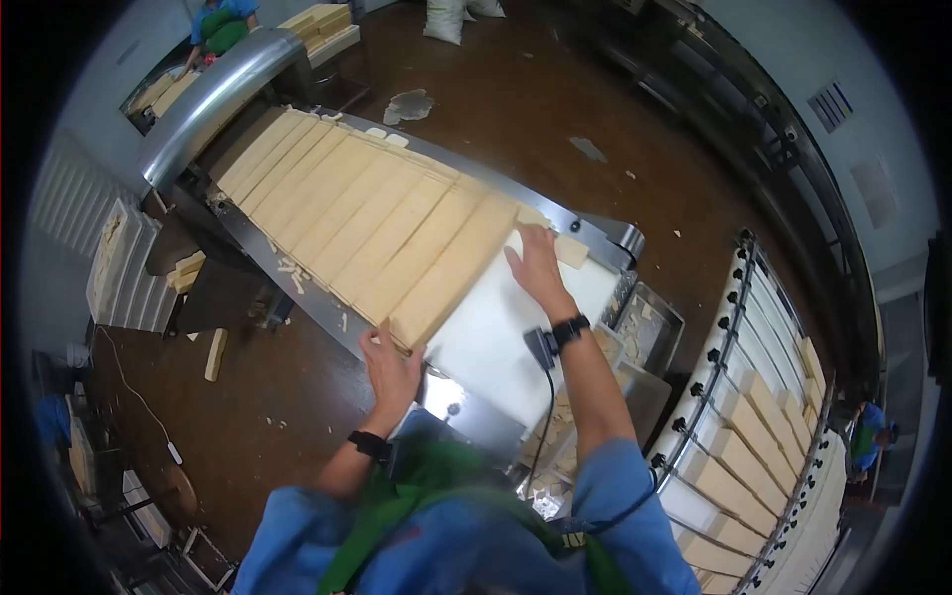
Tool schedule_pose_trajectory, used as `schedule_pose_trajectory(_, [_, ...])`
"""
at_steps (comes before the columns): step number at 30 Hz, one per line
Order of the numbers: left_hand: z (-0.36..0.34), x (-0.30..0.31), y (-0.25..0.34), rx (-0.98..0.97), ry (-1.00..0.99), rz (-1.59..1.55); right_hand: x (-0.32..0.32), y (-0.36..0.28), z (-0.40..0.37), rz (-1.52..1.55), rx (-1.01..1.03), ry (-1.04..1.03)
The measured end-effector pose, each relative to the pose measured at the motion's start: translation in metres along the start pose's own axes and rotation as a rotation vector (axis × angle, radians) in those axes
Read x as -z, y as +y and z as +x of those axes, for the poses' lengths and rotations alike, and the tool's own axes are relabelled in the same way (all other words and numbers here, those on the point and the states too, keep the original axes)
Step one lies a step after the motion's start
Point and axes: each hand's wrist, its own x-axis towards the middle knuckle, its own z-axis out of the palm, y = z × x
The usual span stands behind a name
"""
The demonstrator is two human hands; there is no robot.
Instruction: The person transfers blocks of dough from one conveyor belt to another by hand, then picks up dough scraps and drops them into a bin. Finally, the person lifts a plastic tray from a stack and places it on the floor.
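Note:
A row of long pale yellow slabs (342, 203), laid side by side and partly overlapping, covers the far part of a white conveyor belt (516, 317). My left hand (394, 375) is at the near left end of the closest slab (461, 270), its fingers curled against the corner. At the opposite end of that slab, my right hand (540, 266) presses its fingers on the edge, thumb apart over the belt. The fingertips of both hands are partly hidden. A small pale piece (571, 251) lies beside my right hand on the belt's metal edge.
A curved metal hood (226, 99) spans the conveyor's far end. Crumbs (291, 273) line its left rail. To the right stands another machine with slabs (739, 466) on its belt. Bins of scraps (645, 327) sit at the near right. A co-worker (223, 25) is beyond the hood.

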Motion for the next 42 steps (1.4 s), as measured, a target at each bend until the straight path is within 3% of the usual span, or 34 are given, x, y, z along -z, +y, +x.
schedule_pose_trajectory(4, [0.026, -0.012, -0.005, 0.050, -0.077, -0.054, -0.068, 0.020, 0.067, -0.107, -0.134, -0.089])
schedule_pose_trajectory(6, [0.034, -0.017, 0.001, 0.068, -0.095, -0.033, -0.093, 0.036, 0.082, -0.231, -0.273, -0.249])
schedule_pose_trajectory(9, [0.045, -0.020, 0.015, 0.121, -0.125, 0.013, -0.108, 0.036, 0.087, -0.311, -0.276, -0.211])
schedule_pose_trajectory(13, [0.045, -0.028, 0.016, 0.102, -0.111, 0.049, -0.086, 0.046, 0.063, -0.212, -0.291, -0.155])
schedule_pose_trajectory(15, [0.046, -0.028, 0.016, 0.064, -0.121, 0.065, -0.053, 0.052, 0.023, -0.231, -0.291, 0.038])
schedule_pose_trajectory(18, [0.052, -0.026, 0.019, -0.129, -0.252, 0.053, -0.002, 0.057, -0.042, -0.219, -0.490, 0.129])
schedule_pose_trajectory(20, [0.062, -0.023, 0.025, -0.232, -0.454, 0.036, 0.033, 0.055, -0.085, -0.300, -0.633, 0.178])
schedule_pose_trajectory(22, [0.071, -0.028, 0.019, -0.353, -0.433, 0.105, 0.044, 0.038, -0.112, -0.469, -0.511, 0.167])
schedule_pose_trajectory(23, [0.075, -0.031, 0.023, -0.295, -0.528, 0.128, 0.025, 0.049, -0.128, -0.516, -0.518, 0.226])
schedule_pose_trajectory(24, [0.079, -0.046, 0.013, -0.282, -0.657, 0.217, 0.022, 0.047, -0.138, -0.644, -0.447, 0.054])
schedule_pose_trajectory(26, [0.072, -0.057, 0.015, -0.270, -0.579, 0.215, 0.034, 0.022, -0.137, -0.539, -0.679, 0.009])
schedule_pose_trajectory(28, [0.058, -0.061, 0.014, -0.424, -0.444, 0.097, 0.040, 0.010, -0.156, -0.360, -0.836, 0.258])
schedule_pose_trajectory(33, [-0.015, -0.068, 0.090, -0.525, -0.478, -0.117, 0.131, -0.047, -0.257, -0.348, -0.948, 0.728])
schedule_pose_trajectory(37, [-0.100, -0.086, 0.183, -0.861, -0.514, -0.208, 0.239, -0.049, -0.369, -0.584, -0.996, 1.045])
schedule_pose_trajectory(42, [-0.213, -0.085, 0.310, -1.098, -0.670, -0.225, 0.358, -0.021, -0.524, -0.805, -1.199, 1.099])
